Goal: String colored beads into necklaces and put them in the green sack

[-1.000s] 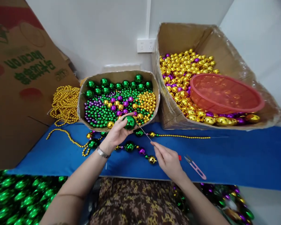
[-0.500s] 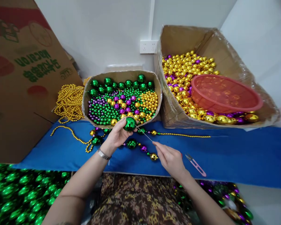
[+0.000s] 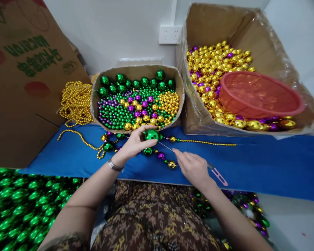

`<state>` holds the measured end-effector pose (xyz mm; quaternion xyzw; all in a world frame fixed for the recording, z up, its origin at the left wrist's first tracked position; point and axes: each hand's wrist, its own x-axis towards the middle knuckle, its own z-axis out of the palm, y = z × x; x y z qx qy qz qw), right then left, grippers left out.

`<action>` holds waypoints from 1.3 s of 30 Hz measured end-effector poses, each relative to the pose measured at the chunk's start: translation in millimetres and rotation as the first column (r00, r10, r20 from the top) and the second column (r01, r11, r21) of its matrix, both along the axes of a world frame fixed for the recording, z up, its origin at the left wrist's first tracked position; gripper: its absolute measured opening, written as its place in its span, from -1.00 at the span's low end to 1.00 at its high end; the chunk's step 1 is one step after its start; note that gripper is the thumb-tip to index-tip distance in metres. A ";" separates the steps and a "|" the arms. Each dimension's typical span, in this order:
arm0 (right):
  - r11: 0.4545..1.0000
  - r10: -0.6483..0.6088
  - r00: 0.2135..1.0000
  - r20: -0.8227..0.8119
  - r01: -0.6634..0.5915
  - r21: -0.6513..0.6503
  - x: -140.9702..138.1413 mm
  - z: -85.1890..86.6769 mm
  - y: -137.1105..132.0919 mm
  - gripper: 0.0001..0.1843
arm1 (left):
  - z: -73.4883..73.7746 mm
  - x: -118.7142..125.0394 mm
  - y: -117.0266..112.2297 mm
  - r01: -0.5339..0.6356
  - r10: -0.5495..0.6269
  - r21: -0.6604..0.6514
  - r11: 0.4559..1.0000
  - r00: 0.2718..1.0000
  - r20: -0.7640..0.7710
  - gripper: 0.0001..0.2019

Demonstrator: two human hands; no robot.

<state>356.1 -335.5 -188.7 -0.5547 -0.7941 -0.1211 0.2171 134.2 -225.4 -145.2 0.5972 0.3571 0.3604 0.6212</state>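
Observation:
Pinched between the thumb and fingers of my left hand (image 3: 136, 142) is a large shiny green bead (image 3: 151, 135), held just in front of the small box of beads. My right hand (image 3: 192, 169) is closed on a thin needle (image 3: 166, 146), whose far end meets the bead's lower right side. Whether the tip is inside the bead cannot be made out. Beneath my hands, a bead strand (image 3: 161, 155) of green, purple and gold lies on the blue cloth (image 3: 251, 167). Its string of small gold beads (image 3: 206, 142) stretches right, ending in a thin wire or thread.
Mixed beads fill a low cardboard box (image 3: 92, 101). To its right, a larger box (image 3: 199, 122) holds gold and purple beads and a red basket (image 3: 261, 113). Pink thread snips (image 3: 219, 176) lie beside my right hand. Gold bead strings (image 3: 75, 104) are heaped by the tall carton (image 3: 23, 104).
My left thumb has swung round to the front of the green bead, and the fingers now reach over its top. The bead and needle have shifted slightly right. The whole view has tilted down.

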 end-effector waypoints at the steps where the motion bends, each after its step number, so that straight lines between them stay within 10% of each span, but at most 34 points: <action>1: 1.000 0.005 1.000 -0.017 -0.005 -0.016 -0.6 -0.8 0.1 -0.68 | -1.7 2.4 -3.8 -0.004 0.004 -0.011 1.000 1.000 0.010 -0.51; 9: 0.989 0.095 0.973 -0.209 -0.116 -0.092 -2.9 -15.5 -3.8 -0.70 | -26.5 16.9 -28.3 -0.087 0.131 -0.245 0.966 0.977 0.167 -0.50; 18: 0.997 0.054 0.956 -0.288 -0.068 -0.039 -9.9 -20.6 -4.3 -0.71 | -27.6 11.8 -34.5 0.061 -0.052 -0.057 0.996 0.987 0.149 -0.41; 25: 0.999 -0.012 0.953 -0.302 -0.001 -0.042 -1.8 -22.5 -6.5 -0.73 | -1.9 14.8 28.5 -0.168 0.212 0.332 0.928 0.972 -0.102 -0.73; 29: 0.999 -0.012 0.949 -0.316 0.002 -0.033 -1.5 -21.2 -4.8 -0.72 | -1.9 40.3 75.7 0.057 0.263 0.570 0.820 0.846 -0.463 -0.81; 34: 1.000 -0.018 0.947 -0.320 0.013 -0.016 2.5 -20.7 -3.5 -0.73 | -5.4 72.1 111.5 0.379 0.353 0.578 0.723 0.516 -0.780 -0.80; 39: 1.000 -0.029 0.944 -0.329 0.026 -0.012 6.4 -20.2 -3.4 -0.74 | -8.2 97.3 129.4 0.383 0.385 0.595 0.706 0.497 -0.777 -0.78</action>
